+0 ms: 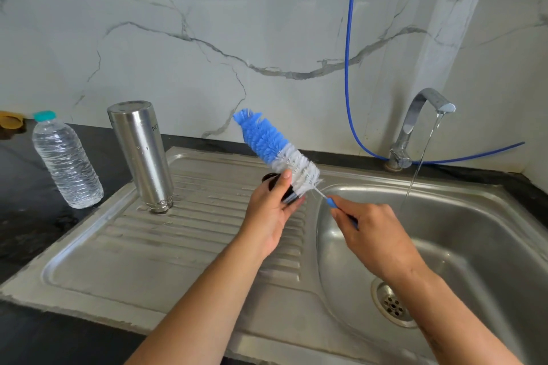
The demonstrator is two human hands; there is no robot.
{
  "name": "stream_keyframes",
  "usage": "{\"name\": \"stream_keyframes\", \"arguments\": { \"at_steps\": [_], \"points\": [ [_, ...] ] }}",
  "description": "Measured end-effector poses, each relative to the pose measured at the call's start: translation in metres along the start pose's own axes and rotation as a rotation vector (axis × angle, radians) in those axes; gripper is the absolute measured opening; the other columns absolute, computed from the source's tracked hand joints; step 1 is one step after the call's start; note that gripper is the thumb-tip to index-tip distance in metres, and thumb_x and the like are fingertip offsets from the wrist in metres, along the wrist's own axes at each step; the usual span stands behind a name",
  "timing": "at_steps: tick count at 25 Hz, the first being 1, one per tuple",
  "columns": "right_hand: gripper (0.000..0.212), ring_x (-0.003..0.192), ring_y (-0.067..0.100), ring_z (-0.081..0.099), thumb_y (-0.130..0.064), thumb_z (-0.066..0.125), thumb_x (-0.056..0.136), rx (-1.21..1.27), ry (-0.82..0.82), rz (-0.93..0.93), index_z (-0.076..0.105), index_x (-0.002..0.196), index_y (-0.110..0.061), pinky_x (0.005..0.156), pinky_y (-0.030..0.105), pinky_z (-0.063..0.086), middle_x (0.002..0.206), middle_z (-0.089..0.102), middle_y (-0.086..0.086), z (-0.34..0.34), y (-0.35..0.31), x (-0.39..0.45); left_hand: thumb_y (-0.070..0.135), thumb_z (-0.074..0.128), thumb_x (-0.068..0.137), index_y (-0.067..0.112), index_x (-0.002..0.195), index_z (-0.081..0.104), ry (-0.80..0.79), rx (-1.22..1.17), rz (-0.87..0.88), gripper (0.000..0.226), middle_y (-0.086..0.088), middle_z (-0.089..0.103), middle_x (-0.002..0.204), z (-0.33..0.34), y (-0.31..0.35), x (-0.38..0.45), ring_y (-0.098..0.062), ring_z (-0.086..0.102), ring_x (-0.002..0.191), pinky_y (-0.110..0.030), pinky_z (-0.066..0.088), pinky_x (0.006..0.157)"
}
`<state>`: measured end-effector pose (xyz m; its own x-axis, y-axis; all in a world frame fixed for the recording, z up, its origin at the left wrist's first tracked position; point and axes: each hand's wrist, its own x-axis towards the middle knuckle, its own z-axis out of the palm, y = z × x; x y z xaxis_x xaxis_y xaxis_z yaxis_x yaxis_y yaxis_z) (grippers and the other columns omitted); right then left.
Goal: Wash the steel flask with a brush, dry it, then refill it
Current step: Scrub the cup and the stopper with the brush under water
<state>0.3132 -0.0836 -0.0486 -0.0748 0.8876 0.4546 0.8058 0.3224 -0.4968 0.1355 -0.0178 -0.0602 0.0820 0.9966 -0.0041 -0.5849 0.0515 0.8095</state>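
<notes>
- left hand [268,218] gripping dark cap [277,187], fingers curled round it, over the drainboard [142,249]
- right hand [370,234] pinching brush [274,147] by its handle, bristles pressing against the cap, blue tip pointing up-left
- flask [142,154] standing upside down on drainboard, wet, well apart from both hands
- water bottle [65,160] sitting upright on counter [26,201], left of flask
- tap [415,124] running into sink [474,246]
- blue hose [348,68] hanging down wall behind tap
</notes>
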Motion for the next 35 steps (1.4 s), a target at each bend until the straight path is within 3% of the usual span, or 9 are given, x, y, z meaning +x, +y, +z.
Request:
{"name": "stream_keyframes", "arguments": {
  "at_steps": [3, 5, 9, 13, 19, 24, 27, 30, 35],
  "points": [
    [0.018, 0.054, 0.016, 0.036, -0.027, 0.060, 0.102, 0.021, -0.139, -0.046, 0.076, 0.110, -0.025, 0.057, 0.020, 0.037, 0.050, 0.042, -0.007, -0.010, 0.007, 0.003, 0.023, 0.055, 0.104, 0.007, 0.107, 0.067, 0.107, -0.178, 0.067, 0.020, -0.004, 0.079, 0.095, -0.012, 0.019, 0.009, -0.015, 0.076, 0.089, -0.036, 0.058, 0.090],
    [0.017, 0.056, 0.016, 0.037, -0.026, 0.060, 0.102, 0.044, -0.204, -0.060, 0.076, 0.104, -0.024, 0.057, 0.014, 0.038, 0.051, 0.041, -0.007, -0.018, 0.012, 0.000, 0.022, 0.056, 0.104, 0.007, 0.109, 0.066, 0.123, -0.266, 0.081, 0.019, -0.005, 0.079, 0.099, -0.015, 0.024, 0.012, -0.016, 0.077, 0.091, -0.040, 0.058, 0.095],
    [0.018, 0.056, 0.018, 0.033, -0.029, 0.060, 0.102, 0.002, -0.069, -0.047, 0.076, 0.106, -0.024, 0.059, 0.031, 0.042, 0.051, 0.039, -0.002, -0.020, 0.011, 0.002, 0.018, 0.055, 0.103, 0.006, 0.114, 0.066, -0.009, -0.059, -0.010, 0.019, -0.009, 0.078, 0.107, 0.006, 0.001, -0.005, -0.021, 0.074, 0.102, -0.038, 0.060, 0.094],
    [0.025, 0.057, 0.011, 0.026, -0.030, 0.057, 0.103, 0.093, -0.269, -0.101, 0.071, 0.090, -0.015, 0.054, 0.019, 0.030, 0.059, 0.031, -0.004, -0.034, 0.012, 0.000, 0.020, 0.053, 0.105, 0.006, 0.107, 0.067, 0.078, -0.254, 0.092, 0.020, -0.008, 0.078, 0.100, -0.009, 0.022, 0.002, -0.022, 0.074, 0.098, -0.038, 0.061, 0.091],
    [0.022, 0.057, 0.013, 0.029, -0.031, 0.056, 0.103, 0.056, -0.085, -0.014, 0.075, 0.107, -0.019, 0.057, 0.030, 0.038, 0.062, 0.043, 0.010, -0.023, 0.013, 0.001, 0.025, 0.063, 0.096, 0.009, 0.123, 0.067, 0.019, -0.257, -0.015, 0.032, -0.009, 0.073, 0.126, 0.000, 0.013, -0.005, -0.020, 0.069, 0.119, -0.036, 0.057, 0.098],
    [0.021, 0.057, 0.014, 0.035, -0.032, 0.057, 0.101, 0.004, -0.077, 0.029, 0.075, 0.110, -0.025, 0.059, 0.031, 0.042, 0.062, 0.050, 0.009, -0.024, 0.013, 0.001, 0.020, 0.067, 0.093, 0.009, 0.114, 0.070, 0.053, -0.319, 0.011, 0.024, -0.010, 0.074, 0.120, -0.011, 0.019, 0.003, -0.020, 0.072, 0.109, -0.038, 0.059, 0.096],
    [0.024, 0.054, 0.015, 0.037, -0.031, 0.060, 0.101, 0.003, -0.034, 0.061, 0.071, 0.118, -0.042, 0.058, 0.031, 0.043, 0.056, 0.049, 0.005, -0.021, 0.010, -0.001, 0.028, 0.070, 0.086, 0.007, 0.121, 0.068, 0.034, -0.271, -0.067, 0.041, -0.014, 0.073, 0.123, -0.006, 0.011, -0.001, -0.025, 0.071, 0.111, -0.040, 0.061, 0.092],
    [0.024, 0.054, 0.024, 0.034, -0.028, 0.062, 0.099, -0.035, 0.035, 0.016, 0.073, 0.118, -0.037, 0.056, 0.036, 0.042, 0.048, 0.038, -0.002, -0.010, 0.001, -0.001, 0.023, 0.062, 0.096, 0.005, 0.126, 0.064, 0.000, -0.213, -0.077, 0.034, -0.013, 0.074, 0.119, 0.001, 0.003, -0.005, -0.022, 0.074, 0.105, -0.037, 0.062, 0.089],
    [0.020, 0.056, 0.017, 0.030, -0.029, 0.057, 0.102, -0.023, -0.153, -0.058, 0.071, 0.094, -0.019, 0.053, 0.024, 0.033, 0.054, 0.038, -0.004, -0.017, 0.009, 0.001, 0.018, 0.054, 0.103, 0.002, 0.107, 0.066, 0.092, -0.392, 0.008, 0.021, -0.011, 0.078, 0.093, -0.012, 0.029, 0.005, -0.017, 0.077, 0.080, -0.032, 0.065, 0.075]
  ]
}}
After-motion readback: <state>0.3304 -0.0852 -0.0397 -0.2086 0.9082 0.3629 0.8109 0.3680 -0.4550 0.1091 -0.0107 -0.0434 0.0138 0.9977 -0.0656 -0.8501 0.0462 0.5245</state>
